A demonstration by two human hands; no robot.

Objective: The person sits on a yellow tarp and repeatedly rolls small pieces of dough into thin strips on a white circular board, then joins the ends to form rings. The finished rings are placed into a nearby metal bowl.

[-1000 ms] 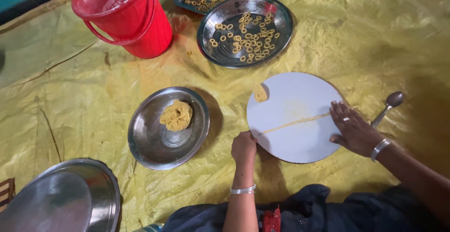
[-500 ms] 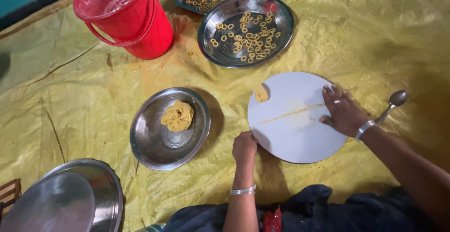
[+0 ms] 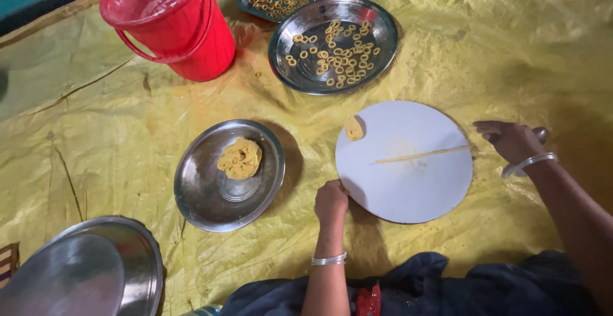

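The left hand (image 3: 331, 201) is curled into a loose fist at the seven o'clock edge of the round white board (image 3: 408, 182), steadying it; the right hand (image 3: 511, 140), half closed, rests at three o'clock, holding nothing I can make out; the thin dough strand (image 3: 421, 155) lies across the middle; judging by this, light, even palm pressure would keep it uniform.

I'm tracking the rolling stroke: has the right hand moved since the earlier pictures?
Yes. The right hand has slid rightward off the round white board, away from the thin rolled dough strip, and now sits over the yellow sheet beside the board's edge.
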